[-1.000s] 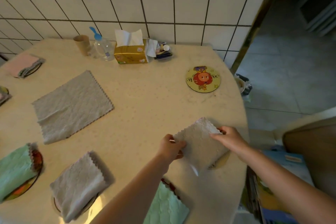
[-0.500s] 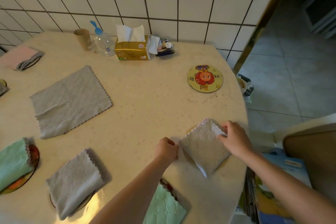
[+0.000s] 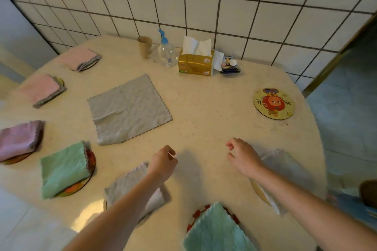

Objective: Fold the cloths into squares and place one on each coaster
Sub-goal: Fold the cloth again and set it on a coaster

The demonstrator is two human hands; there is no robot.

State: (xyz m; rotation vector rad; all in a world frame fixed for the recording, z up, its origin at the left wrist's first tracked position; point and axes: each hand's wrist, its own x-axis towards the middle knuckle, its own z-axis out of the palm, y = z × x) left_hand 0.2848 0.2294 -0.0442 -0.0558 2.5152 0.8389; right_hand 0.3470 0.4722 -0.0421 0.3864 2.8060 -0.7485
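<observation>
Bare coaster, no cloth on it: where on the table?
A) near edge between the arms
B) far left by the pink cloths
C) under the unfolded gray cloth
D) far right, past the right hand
D: the cartoon-print coaster lies uncovered at far right, beyond the right hand; the other visible coasters carry folded cloths.

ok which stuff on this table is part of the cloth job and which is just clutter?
Job:
- unfolded grey cloth
- bare cartoon coaster
- folded cloths on coasters: pink, pink, purple, green, grey, green, grey
- left hand, right hand, both holding nothing

Clutter:
- tissue box
- pump bottle
- paper cup
</observation>
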